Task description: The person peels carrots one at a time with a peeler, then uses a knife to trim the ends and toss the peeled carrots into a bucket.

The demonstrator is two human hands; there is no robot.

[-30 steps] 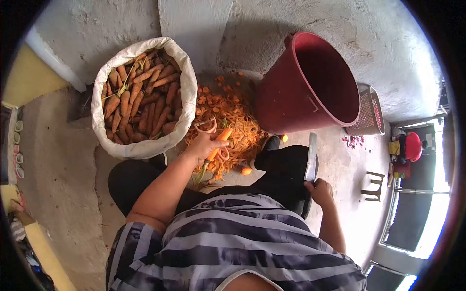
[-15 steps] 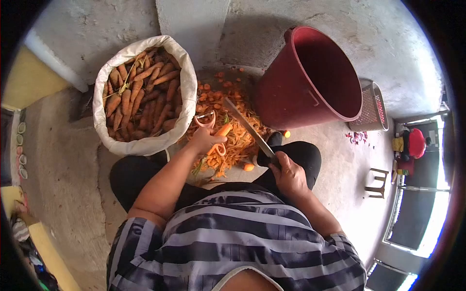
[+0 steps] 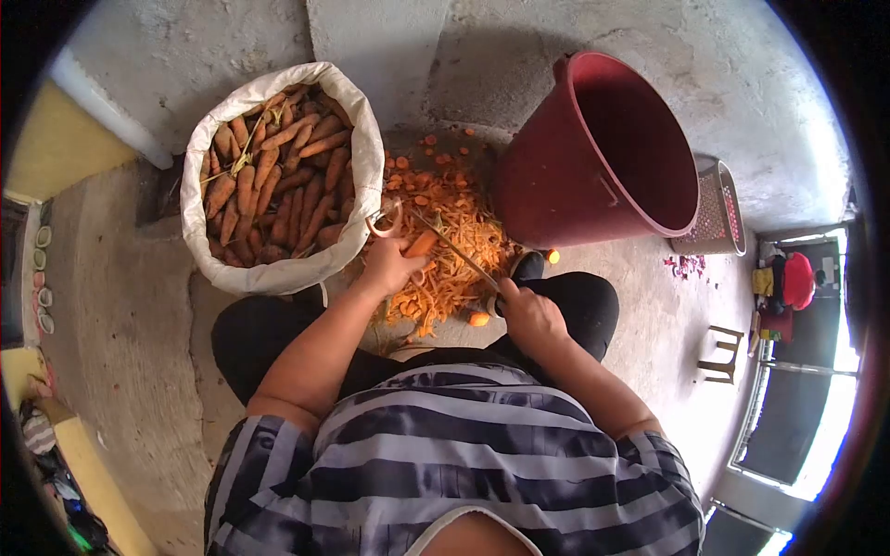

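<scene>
My left hand (image 3: 389, 266) is closed around an orange carrot (image 3: 422, 244), and a pale pink peeler (image 3: 386, 222) sticks out beyond the same hand. With my right hand (image 3: 533, 317) I grip the handle of a long knife (image 3: 468, 259). The blade shows nearly edge-on and points up and left, its tip part overlapping the far end of the carrot. Beneath both hands spreads a heap of carrot peelings (image 3: 428, 301) with cut carrot pieces among them. A short carrot chunk (image 3: 477, 319) lies near my right wrist.
A white sack (image 3: 371, 185) full of unpeeled carrots (image 3: 269, 176) stands at the left. To the right is a large dark red bucket (image 3: 547, 176), tilted in view, with a perforated basket (image 3: 705, 243) behind it. A small stool (image 3: 723, 354) stands farther right.
My right hand has moved left and up with the knife, and the blade has turned edge-on and come to the carrot. My left hand has shifted slightly, still holding the carrot and peeler.
</scene>
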